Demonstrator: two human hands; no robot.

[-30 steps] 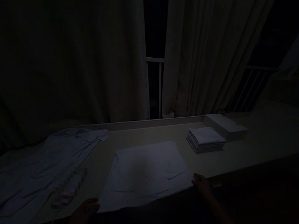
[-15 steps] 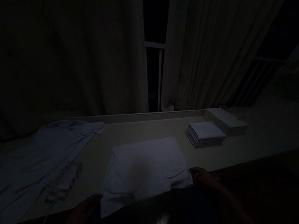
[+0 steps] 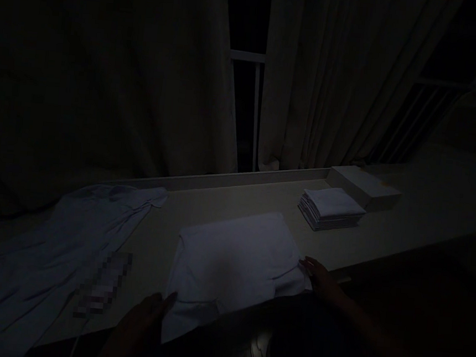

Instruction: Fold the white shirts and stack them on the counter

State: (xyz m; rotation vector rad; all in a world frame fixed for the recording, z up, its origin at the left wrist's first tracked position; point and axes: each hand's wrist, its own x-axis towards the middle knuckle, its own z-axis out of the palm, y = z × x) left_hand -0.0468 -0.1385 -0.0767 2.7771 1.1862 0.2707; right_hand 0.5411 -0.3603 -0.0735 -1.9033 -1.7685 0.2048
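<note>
On the counter (image 3: 228, 200), a partly folded cloth (image 3: 233, 261) lay flat between both hands, its long axis running left to right along the near edge. Left hand (image 3: 142, 320) rested at the cloth's near left corner, fingers extended and touching the edge, not closed on it. Right hand (image 3: 317, 274) lay flat against the right corner, also ungripped. Both hands stood about equally near. A folded stack (image 3: 331, 208) sat well apart to the right, a loose shirt (image 3: 69, 241) to the left.
</note>
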